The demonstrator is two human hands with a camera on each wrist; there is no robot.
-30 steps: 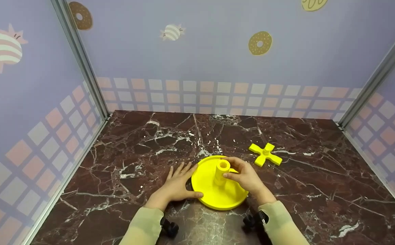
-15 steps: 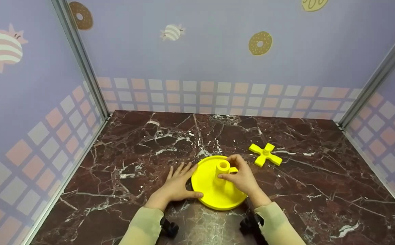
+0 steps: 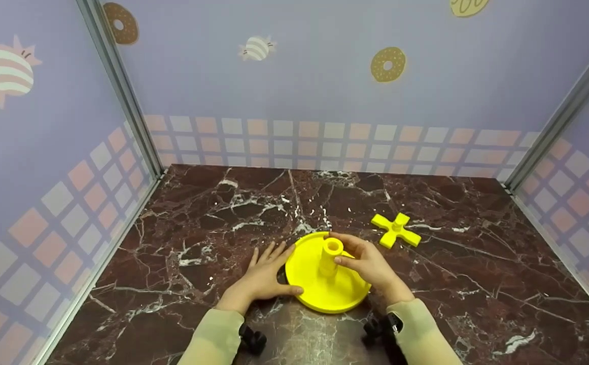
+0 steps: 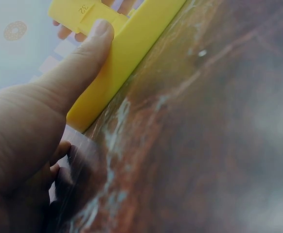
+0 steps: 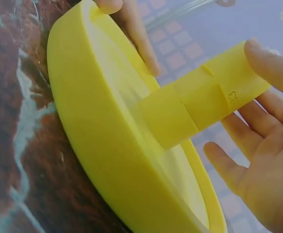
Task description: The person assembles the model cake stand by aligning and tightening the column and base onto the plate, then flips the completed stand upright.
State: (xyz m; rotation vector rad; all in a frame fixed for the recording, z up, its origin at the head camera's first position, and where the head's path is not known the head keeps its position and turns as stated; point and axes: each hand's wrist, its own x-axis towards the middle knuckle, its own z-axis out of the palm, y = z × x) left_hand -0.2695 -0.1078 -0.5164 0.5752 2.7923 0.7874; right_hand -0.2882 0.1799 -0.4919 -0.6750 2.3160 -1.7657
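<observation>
A round yellow dish [image 3: 314, 299] lies on the dark marble surface, and a hollow yellow post [image 3: 328, 263] stands upright at its middle. Spread beside the dish's left edge, my left hand [image 3: 264, 278] has its thumb on the rim; the left wrist view shows the thumb [image 4: 90, 48] against the yellow wall. My right hand [image 3: 370, 263] holds the post near its top. In the right wrist view the thumb [image 5: 270, 65] presses one side of the post [image 5: 214, 92], with fingers behind it. Small raised digits mark the post.
A yellow cross-shaped piece [image 3: 396, 230] with a short peg lies behind and right of the dish. Patterned panels [image 3: 324, 91] enclose the surface at the back and both sides, joined by metal posts at the corners.
My right hand turned inward around the post, then back outward to the right, and the small tab once seen beside the post is now mostly covered. The left hand stays put.
</observation>
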